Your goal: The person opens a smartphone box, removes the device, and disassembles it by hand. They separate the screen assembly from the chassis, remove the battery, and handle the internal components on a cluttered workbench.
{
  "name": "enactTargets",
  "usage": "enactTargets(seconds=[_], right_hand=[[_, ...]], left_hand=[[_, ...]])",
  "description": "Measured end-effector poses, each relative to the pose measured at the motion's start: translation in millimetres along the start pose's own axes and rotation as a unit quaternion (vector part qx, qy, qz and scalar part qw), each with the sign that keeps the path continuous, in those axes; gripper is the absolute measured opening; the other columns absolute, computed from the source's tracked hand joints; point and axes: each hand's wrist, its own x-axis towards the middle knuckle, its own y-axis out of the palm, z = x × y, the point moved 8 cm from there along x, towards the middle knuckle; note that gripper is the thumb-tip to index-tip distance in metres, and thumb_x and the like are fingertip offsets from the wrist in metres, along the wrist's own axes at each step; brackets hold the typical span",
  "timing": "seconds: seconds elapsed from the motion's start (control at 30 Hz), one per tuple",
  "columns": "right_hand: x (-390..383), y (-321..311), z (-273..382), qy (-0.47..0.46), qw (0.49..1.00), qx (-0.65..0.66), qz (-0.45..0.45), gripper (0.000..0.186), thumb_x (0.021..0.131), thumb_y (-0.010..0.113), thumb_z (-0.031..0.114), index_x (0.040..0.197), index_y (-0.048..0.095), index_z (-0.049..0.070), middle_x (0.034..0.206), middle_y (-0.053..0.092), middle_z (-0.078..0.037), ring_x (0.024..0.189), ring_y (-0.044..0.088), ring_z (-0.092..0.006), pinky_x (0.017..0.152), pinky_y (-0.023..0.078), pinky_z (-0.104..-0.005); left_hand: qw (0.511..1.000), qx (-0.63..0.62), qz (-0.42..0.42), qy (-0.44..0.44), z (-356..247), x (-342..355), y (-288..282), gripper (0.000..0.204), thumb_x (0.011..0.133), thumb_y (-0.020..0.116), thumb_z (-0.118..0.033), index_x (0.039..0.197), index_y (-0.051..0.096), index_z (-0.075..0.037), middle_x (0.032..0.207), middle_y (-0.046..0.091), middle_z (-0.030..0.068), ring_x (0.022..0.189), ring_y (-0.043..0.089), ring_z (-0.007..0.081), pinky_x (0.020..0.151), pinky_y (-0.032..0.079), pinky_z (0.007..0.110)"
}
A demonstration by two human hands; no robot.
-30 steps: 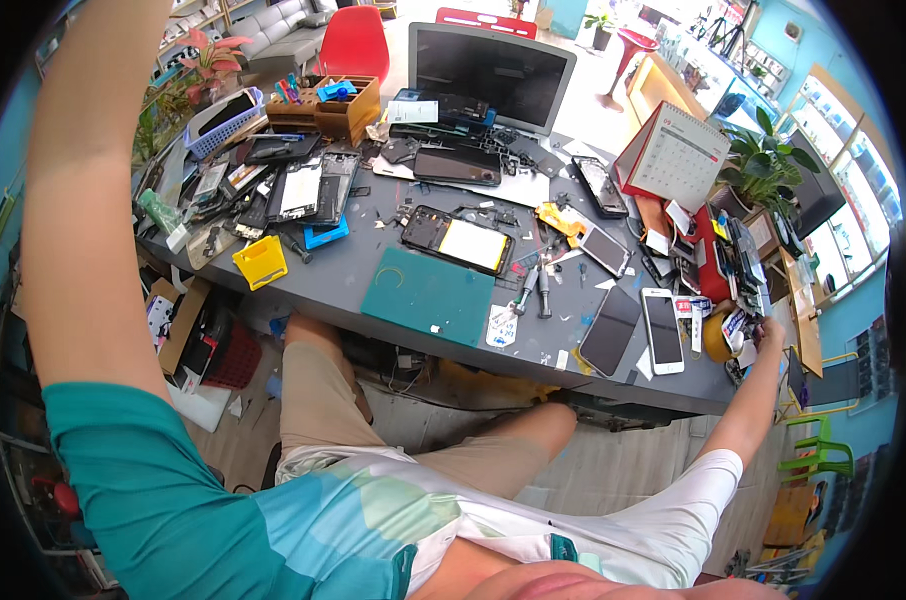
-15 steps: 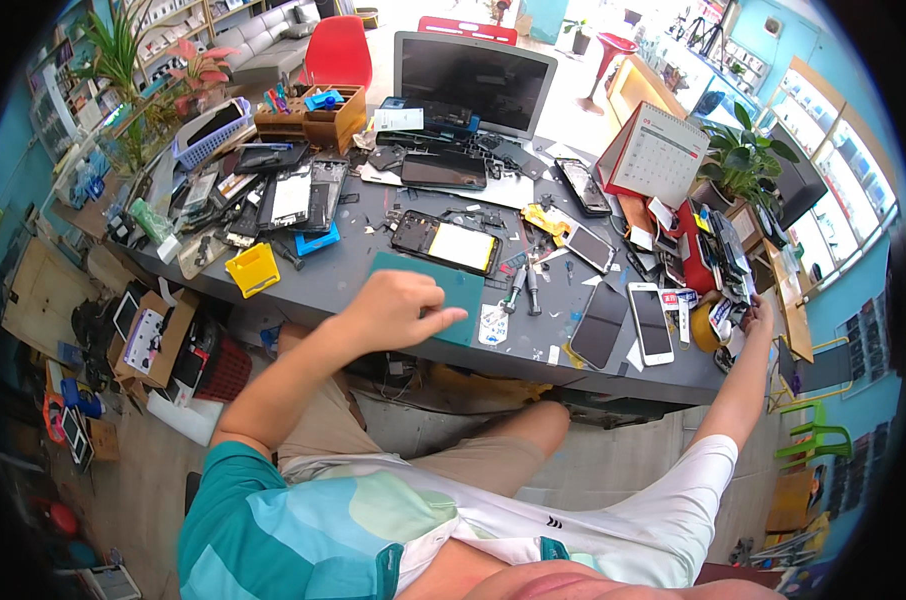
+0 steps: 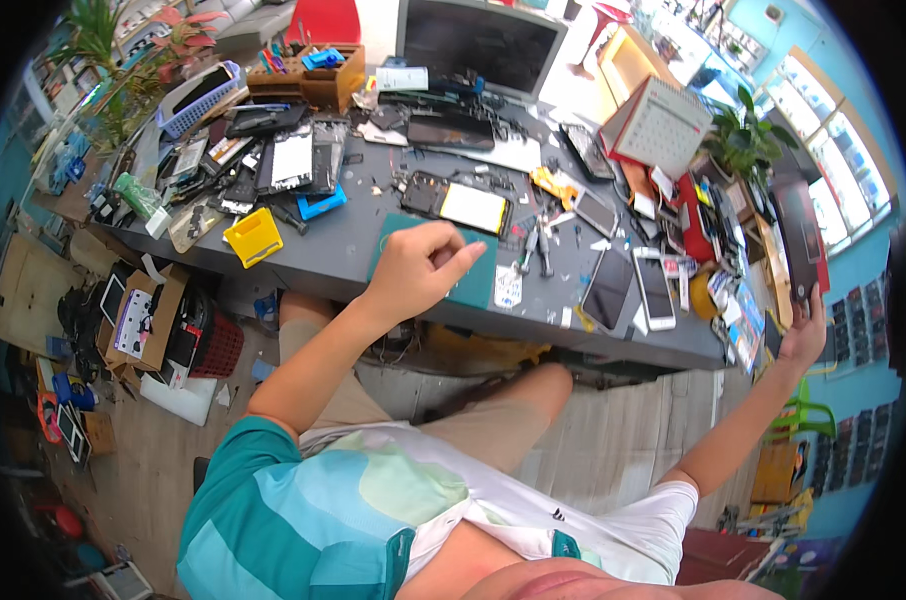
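Head view shows the right hand (image 3: pixel 805 330) now raised past the right end of the desk (image 3: pixel 318 258), its grip closed on the lower end of a dark flat box (image 3: pixel 800 235) with a red side. Half a second ago this hand was at the crowded right end, so I judge the box is now clear of those things and this hand is occupied. The left hand (image 3: pixel 423 265) is, as before, above the green mat (image 3: pixel 478 285); its fingers are curled, and whether they grasp something I cannot tell.
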Motion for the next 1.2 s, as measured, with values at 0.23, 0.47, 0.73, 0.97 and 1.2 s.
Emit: enactTargets(seconds=[0.23, 0.47, 0.73, 0.97, 1.2], right_hand=[[-276, 267, -18, 0.180, 0.957, 0.145, 0.176, 0.037, 0.103, 0.070, 0.006, 0.139, 0.064, -0.004, 0.123, 0.074, -0.011, 0.099, 0.072, -0.0134, 0.079, 0.061, -0.0259], [-491, 426, -70, 0.407, 0.807, 0.287, 0.318, 0.039, 0.101, 0.078, 0.011, 0.132, 0.062, -0.005, 0.113, 0.075, -0.010, 0.093, 0.075, -0.0138, 0.075, 0.064, -0.0268], [-566, 438, -97, 0.504, 0.738, 0.319, 0.317, 0.027, 0.103, 0.076, 0.012, 0.124, 0.066, -0.002, 0.110, 0.073, -0.007, 0.100, 0.072, -0.0152, 0.083, 0.063, -0.0320], [-561, 443, -95, 0.499, 0.752, 0.310, 0.298, 0.031, 0.103, 0.075, 0.013, 0.129, 0.067, -0.002, 0.111, 0.074, -0.008, 0.102, 0.072, -0.0157, 0.087, 0.061, -0.0324], [-562, 450, -100, 0.492, 0.751, 0.309, 0.312, 0.033, 0.104, 0.075, 0.012, 0.131, 0.065, -0.003, 0.114, 0.075, -0.010, 0.101, 0.073, -0.0165, 0.089, 0.061, -0.0326]], left_hand=[[0.838, -0.533, 0.107, 0.043, -51, 0, 48, 0.112, 0.085, 0.094, -0.030, 0.171, 0.025, -0.011, 0.162, 0.046, 0.0121, 0.150, 0.045, 0.0248, 0.119, 0.043, 0.044], [0.825, -0.563, -0.041, 0.013, -27, -38, -21, 0.107, 0.092, 0.073, -0.056, 0.168, 0.021, -0.002, 0.145, 0.053, 0.0246, 0.140, 0.053, 0.0411, 0.125, 0.039, 0.060], [0.863, -0.500, -0.065, -0.001, 6, -78, -58, 0.090, 0.087, 0.069, -0.037, 0.158, 0.031, 0.005, 0.126, 0.055, 0.0227, 0.118, 0.061, 0.0368, 0.114, 0.046, 0.059], [0.873, -0.484, -0.056, 0.028, 5, -70, -65, 0.094, 0.085, 0.070, -0.037, 0.158, 0.029, 0.005, 0.124, 0.056, 0.0231, 0.117, 0.062, 0.0375, 0.112, 0.048, 0.060], [0.852, -0.520, -0.063, 0.012, 10, -70, -68, 0.098, 0.081, 0.073, -0.038, 0.158, 0.030, 0.005, 0.127, 0.056, 0.0244, 0.119, 0.062, 0.0380, 0.113, 0.048, 0.060]])
